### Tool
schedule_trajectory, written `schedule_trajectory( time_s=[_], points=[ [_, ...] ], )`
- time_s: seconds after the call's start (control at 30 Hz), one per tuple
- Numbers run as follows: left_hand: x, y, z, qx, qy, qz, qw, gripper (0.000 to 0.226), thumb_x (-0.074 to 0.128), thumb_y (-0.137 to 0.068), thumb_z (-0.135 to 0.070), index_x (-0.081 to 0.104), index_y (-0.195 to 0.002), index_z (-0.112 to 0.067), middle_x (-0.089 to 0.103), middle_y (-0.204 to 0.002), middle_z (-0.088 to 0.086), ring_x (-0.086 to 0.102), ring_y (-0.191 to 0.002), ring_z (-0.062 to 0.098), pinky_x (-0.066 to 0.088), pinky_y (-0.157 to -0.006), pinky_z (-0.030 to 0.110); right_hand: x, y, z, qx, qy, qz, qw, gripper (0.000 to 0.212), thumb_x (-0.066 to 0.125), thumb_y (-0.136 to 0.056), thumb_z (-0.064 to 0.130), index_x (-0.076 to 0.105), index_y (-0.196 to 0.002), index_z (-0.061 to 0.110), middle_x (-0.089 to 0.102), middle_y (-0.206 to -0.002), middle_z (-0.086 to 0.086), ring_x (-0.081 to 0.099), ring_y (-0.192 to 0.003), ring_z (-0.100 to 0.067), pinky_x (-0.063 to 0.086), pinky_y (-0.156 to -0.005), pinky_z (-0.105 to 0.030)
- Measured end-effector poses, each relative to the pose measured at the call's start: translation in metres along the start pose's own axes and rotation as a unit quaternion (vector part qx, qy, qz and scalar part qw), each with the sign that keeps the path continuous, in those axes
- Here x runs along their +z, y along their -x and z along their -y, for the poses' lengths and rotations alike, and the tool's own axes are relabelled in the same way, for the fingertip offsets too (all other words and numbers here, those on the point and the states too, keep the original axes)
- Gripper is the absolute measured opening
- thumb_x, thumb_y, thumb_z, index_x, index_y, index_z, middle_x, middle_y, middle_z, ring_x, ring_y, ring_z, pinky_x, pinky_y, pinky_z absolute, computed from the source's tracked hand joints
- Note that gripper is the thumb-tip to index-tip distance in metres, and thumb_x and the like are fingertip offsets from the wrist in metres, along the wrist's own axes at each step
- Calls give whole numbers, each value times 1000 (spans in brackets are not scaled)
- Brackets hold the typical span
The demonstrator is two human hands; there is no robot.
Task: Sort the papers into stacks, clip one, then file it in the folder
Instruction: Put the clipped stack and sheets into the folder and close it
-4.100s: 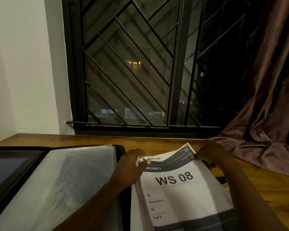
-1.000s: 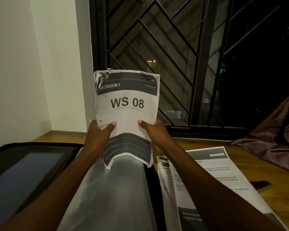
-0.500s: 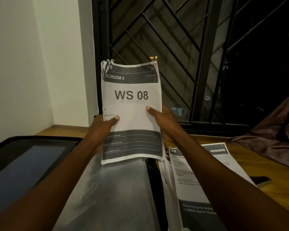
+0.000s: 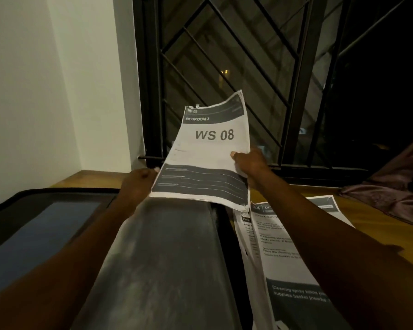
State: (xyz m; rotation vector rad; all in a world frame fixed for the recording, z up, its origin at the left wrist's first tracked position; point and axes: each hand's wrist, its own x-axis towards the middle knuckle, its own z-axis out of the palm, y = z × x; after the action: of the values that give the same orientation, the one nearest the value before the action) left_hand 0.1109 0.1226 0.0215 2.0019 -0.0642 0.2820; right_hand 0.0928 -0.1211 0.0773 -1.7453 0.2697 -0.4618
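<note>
A person's two hands hold a clipped bundle of papers (image 4: 210,160) tilted in the air above an open folder (image 4: 167,258), in front of a barred window (image 4: 224,55). The top sheet reads "BEDROOM 3" and "WS 08", and a small clip (image 4: 190,108) shows at its top left corner. The right hand (image 4: 249,166) pinches the bundle's right edge, thumb on top; the left hand (image 4: 138,184) sits at the lower left corner, but its fingers are hidden, so I cannot tell their grip. The bundle's bottom edge hangs just over the folder's clear plastic sleeve. Another stack of papers (image 4: 286,246) lies on the wooden surface (image 4: 377,225) beside the folder. To file it well, it seems best to open the sleeve's mouth with one hand and feed the bottom edge in squarely — slowly, so corners don't catch.
</note>
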Motion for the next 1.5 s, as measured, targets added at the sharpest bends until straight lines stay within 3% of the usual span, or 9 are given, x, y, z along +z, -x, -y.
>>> schedule_trajectory(
  time_s=[0.07, 0.17, 0.47, 0.7, 0.9, 1.1, 1.17, 1.27, 1.5],
  points=[
    [7, -4, 24, 46, -176, 28, 983, 21, 65, -93, -21, 71, -110, -11, 70, -112, 9, 64, -104, 27, 39, -80, 25, 0, -8, -11, 26, -10, -11, 1000, 35, 64, -88, 11, 59, -123, 6, 63, -123, -14, 61, -108, -31, 50, -97, -44],
    [15, -10, 41, 39, -226, 17, 973, 28, 69, -86, -11, 71, -113, -4, 69, -116, 20, 62, -112, 36, 40, -79, 27, 3, -14, -21, 47, -31, -19, 998, 34, 62, -89, 9, 59, -123, 7, 63, -123, -11, 61, -107, -31, 49, -96, -44],
    [24, -14, 51, 63, -295, -10, 953, 31, 73, -82, -47, 68, -110, -32, 56, -124, 3, 46, -122, 27, 37, -99, 41, 23, -44, -21, 42, -90, -36, 994, 29, 60, -91, 12, 60, -120, 9, 64, -121, -10, 61, -108, -29, 49, -98, -47],
    [24, -15, 38, 20, -263, -8, 964, 22, 73, -83, -34, 54, -72, -31, 58, -90, -9, 48, -113, 19, 25, -103, 50, 39, -57, -27, 39, -115, -50, 991, 32, 61, -91, 11, 57, -123, 9, 61, -124, -10, 59, -112, -30, 48, -98, -44],
    [20, -15, 33, 43, -235, 10, 971, 31, 69, -81, -16, 48, -70, -34, 56, -82, -15, 55, -101, 15, 27, -107, 51, 42, -61, -21, 9, -107, -85, 991, 34, 60, -92, 15, 55, -124, 9, 60, -127, -12, 57, -115, -31, 46, -100, -46],
    [20, -12, 36, 114, -209, 38, 971, 19, 65, -74, -35, 57, -61, -47, 63, -81, -18, 61, -95, 12, 38, -102, 51, 45, -61, 6, -56, -191, -121, 972, 35, 60, -92, 17, 54, -126, 9, 61, -122, -8, 60, -106, -25, 50, -95, -42],
    [22, -8, 36, 152, -184, 57, 969, 26, 63, -79, -35, 58, -67, -57, 63, -90, -20, 62, -96, 11, 42, -99, 52, 50, -59, 21, -86, -226, -123, 962, 38, 59, -93, 15, 51, -130, 8, 60, -118, -5, 59, -101, -20, 51, -94, -36],
    [26, -6, 34, 184, -176, 63, 965, 21, 62, -91, -26, 76, -90, -42, 70, -103, -14, 62, -99, 10, 43, -100, 50, 66, -58, 37, -109, -252, -119, 954, 38, 59, -93, 14, 52, -129, 5, 60, -120, -9, 58, -96, -17, 51, -88, -32],
    [31, -6, 36, 212, -196, 77, 954, 29, 50, -92, -37, 71, -111, -42, 72, -111, -10, 64, -99, 14, 48, -94, 51, 122, -47, 33, -102, -236, -68, 964, 33, 60, -92, 15, 56, -123, 4, 63, -119, -15, 63, -104, -29, 52, -91, -45]
  ],
)
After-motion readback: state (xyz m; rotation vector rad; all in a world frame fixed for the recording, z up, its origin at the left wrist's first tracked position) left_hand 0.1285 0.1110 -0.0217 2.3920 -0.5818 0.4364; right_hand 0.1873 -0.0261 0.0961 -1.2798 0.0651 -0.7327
